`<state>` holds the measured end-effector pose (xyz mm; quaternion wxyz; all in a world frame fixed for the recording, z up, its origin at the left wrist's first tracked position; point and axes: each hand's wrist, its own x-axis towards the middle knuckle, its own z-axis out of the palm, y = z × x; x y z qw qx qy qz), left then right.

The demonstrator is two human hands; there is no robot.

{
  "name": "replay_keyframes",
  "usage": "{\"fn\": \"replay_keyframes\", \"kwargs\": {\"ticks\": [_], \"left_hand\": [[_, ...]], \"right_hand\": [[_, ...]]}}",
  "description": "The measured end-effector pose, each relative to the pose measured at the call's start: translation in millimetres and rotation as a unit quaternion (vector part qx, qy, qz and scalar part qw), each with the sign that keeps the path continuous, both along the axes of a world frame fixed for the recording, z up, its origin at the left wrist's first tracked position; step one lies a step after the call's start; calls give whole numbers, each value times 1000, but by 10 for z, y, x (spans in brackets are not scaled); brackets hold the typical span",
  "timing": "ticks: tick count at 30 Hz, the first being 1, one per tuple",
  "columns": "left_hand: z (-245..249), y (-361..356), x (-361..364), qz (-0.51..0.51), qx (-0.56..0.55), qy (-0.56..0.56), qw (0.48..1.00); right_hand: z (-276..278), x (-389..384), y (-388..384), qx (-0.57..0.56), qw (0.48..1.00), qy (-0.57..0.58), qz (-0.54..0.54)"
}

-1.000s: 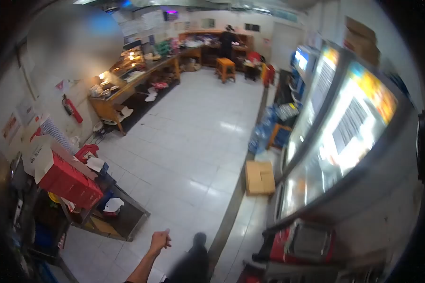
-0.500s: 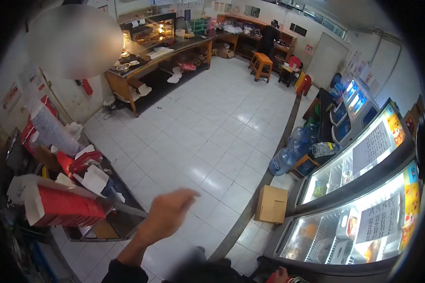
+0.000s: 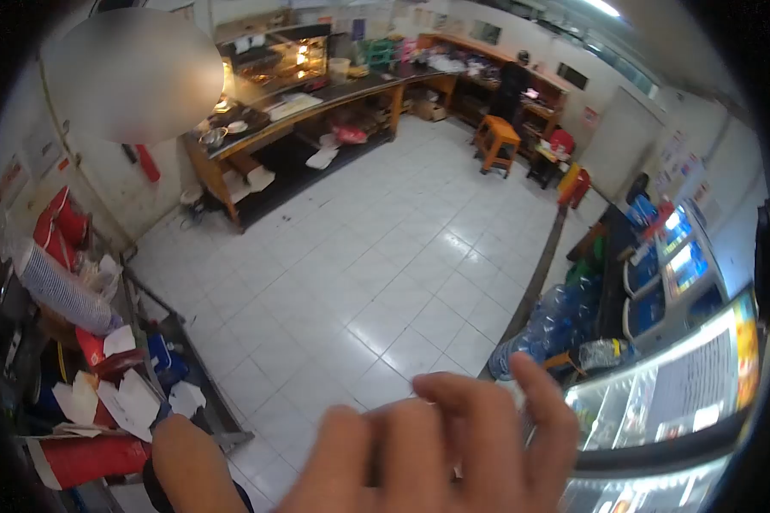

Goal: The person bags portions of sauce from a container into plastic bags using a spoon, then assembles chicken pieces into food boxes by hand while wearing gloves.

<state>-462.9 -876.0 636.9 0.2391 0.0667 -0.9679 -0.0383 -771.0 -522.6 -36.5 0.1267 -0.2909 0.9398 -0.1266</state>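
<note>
My right hand (image 3: 441, 445) is large and close to the camera at the bottom centre, slightly blurred. Its fingers are bent and spread apart, and nothing shows in them. To its left, the bare skin of my left hand or wrist (image 3: 192, 466) rises out of a dark sleeve; its fingers cannot be made out. Left of it are red food boxes (image 3: 94, 460) and open white-and-red cartons (image 3: 131, 402). A long stack of cups (image 3: 64, 286) leans above them.
A wooden counter (image 3: 308, 114) with a lit display case (image 3: 280, 61) runs along the back. An orange stool (image 3: 496, 144) stands near a person in dark clothes (image 3: 511, 90). At right are large water bottles (image 3: 556, 312), drink dispensers (image 3: 663, 265) and a lit glass-door fridge (image 3: 659, 393).
The view has shifted. My right hand has come up from the bottom edge to the centre. My left hand has dropped back to the lower left, and its fingers no longer show.
</note>
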Motion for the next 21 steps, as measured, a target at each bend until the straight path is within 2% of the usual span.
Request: {"fn": "replay_keyframes", "kwargs": {"ticks": [3, 6, 7, 9, 10, 11, 12, 13, 15, 17, 18, 20, 21], "left_hand": [[-58, -588, -242, 5, 5, 99, 995], [-194, -1132, -373, 26, 15, 162, 986], [-258, -1338, -420, 25, 15, 185, 982], [-385, -1813, -435, 35, 21, 221, 974], [-445, -2088, -421, 42, 29, 235, 971], [-494, -2375, -424, 47, 36, 245, 968], [-539, -2632, -443, 44, 50, 256, 964], [-583, -2907, -501, 38, 72, 268, 960], [-607, -3523, -602, 35, 90, 273, 957], [-438, -4211, -753, 90, -133, 171, 972], [-368, -4532, -810, 136, -241, 113, 954], [-346, -4993, -967, 238, -342, 47, 908], [-301, -5212, -1104, 261, -337, 53, 903]], "right_hand": [[103, -1595, -1425, -26, 995, 50, 88], [305, -2742, -3166, -74, 978, 75, 180], [723, -2776, -3967, -101, 969, 78, 213], [799, -3077, -5250, -143, 943, 105, 281], [1248, -2903, -5888, -120, 944, 49, 303], [1669, -2560, -6345, -161, 946, -71, 271], [1760, -2297, -6741, -223, 933, -101, 265], [1578, -2491, -7027, -286, 918, -120, 247], [1176, -2551, -7242, -299, 915, -104, 249], [768, -2510, -7235, -206, 947, -44, 244], [686, -2638, -7315, -157, 957, -26, 241], [763, -2937, -7576, -100, 965, -9, 243], [853, -3156, -7847, -85, 966, 5, 245]]}}
